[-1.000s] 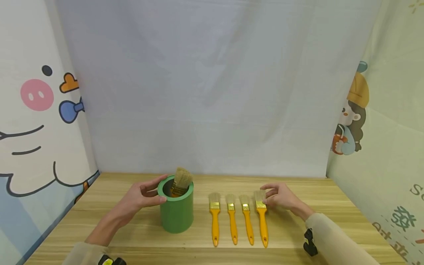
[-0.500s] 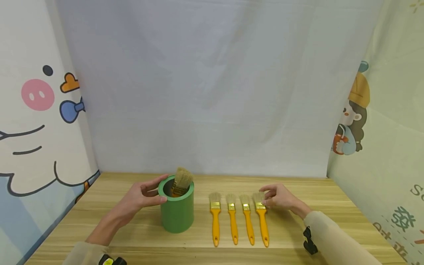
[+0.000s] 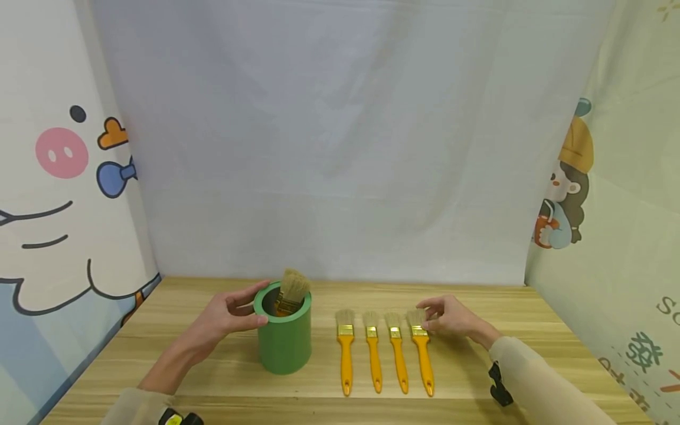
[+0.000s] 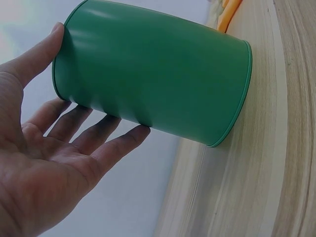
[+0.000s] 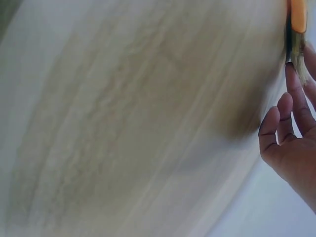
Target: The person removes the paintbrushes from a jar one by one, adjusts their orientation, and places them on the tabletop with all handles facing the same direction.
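A green cylindrical pot (image 3: 285,348) stands upright on the table, with a broad paintbrush (image 3: 294,287) leaning inside, bristles up. My left hand (image 3: 220,319) holds the pot near its rim; in the left wrist view the thumb lies on one side and the fingers (image 4: 123,143) on the other. To the pot's right, several orange-handled paintbrushes lie in a row, bristles away from me. My right hand (image 3: 451,319) pinches the rightmost paintbrush (image 3: 423,354) at its bristle end. In the right wrist view only part of that brush shows, beside the fingertips.
A wooden table (image 3: 297,407) spreads beneath everything. Behind it hangs a pale grey cloth (image 3: 340,147). Printed cloths with cartoon figures form the left (image 3: 32,195) and right (image 3: 627,236) sides. The other paintbrushes lie close together, a wide one (image 3: 346,360) nearest the pot.
The rightmost paintbrush has turned slightly, its handle end swinging a little to the right while my right hand stays at its bristles. My left hand and the pot hold still.
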Motion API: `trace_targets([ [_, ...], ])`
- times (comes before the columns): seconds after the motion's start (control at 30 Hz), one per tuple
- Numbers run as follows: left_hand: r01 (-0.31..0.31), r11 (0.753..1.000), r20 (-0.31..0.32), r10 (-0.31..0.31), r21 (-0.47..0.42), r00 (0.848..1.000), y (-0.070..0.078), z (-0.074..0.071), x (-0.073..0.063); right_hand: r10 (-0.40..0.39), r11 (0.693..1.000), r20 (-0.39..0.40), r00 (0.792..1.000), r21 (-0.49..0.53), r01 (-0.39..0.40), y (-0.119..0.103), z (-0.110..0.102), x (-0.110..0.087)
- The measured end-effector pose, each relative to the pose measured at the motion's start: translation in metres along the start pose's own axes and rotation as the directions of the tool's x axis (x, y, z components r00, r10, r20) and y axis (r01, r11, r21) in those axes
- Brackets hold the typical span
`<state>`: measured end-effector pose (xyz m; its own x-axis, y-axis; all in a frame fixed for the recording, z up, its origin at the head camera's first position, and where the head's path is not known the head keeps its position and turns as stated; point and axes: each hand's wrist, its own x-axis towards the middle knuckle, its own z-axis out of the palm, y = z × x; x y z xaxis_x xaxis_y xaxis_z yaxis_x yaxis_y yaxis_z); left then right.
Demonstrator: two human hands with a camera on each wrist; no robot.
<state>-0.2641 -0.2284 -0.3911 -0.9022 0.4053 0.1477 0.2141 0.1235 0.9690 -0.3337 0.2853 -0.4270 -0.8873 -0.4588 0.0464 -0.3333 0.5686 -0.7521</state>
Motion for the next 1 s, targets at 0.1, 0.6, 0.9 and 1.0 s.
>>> trace_targets([
  [0.1,-0.001,1.000,0.000,0.001,0.002,1.000,0.0000,-0.0001,-0.0003,0.001,1.000,0.005,1.000,-0.016,-0.001,-0.0002,-0.0006,0.0003],
  [0.6,-0.004,1.000,-0.003,0.004,0.008,1.000,-0.0004,-0.0012,-0.0008,0.015,0.998,0.020,1.000,-0.068,-0.014,0.0002,-0.0015,0.0028],
  [0.9,0.000,1.000,-0.004,0.000,0.001,1.000,0.0000,-0.0009,-0.0015,0.005,0.999,0.016,1.000,-0.052,-0.004,-0.0022,-0.0009,-0.0005],
  [1.0,0.002,1.000,-0.003,-0.002,0.005,1.000,0.0000,-0.0009,-0.0017,0.001,0.999,0.005,1.000,-0.035,-0.001,-0.0034,-0.0005,-0.0023],
])
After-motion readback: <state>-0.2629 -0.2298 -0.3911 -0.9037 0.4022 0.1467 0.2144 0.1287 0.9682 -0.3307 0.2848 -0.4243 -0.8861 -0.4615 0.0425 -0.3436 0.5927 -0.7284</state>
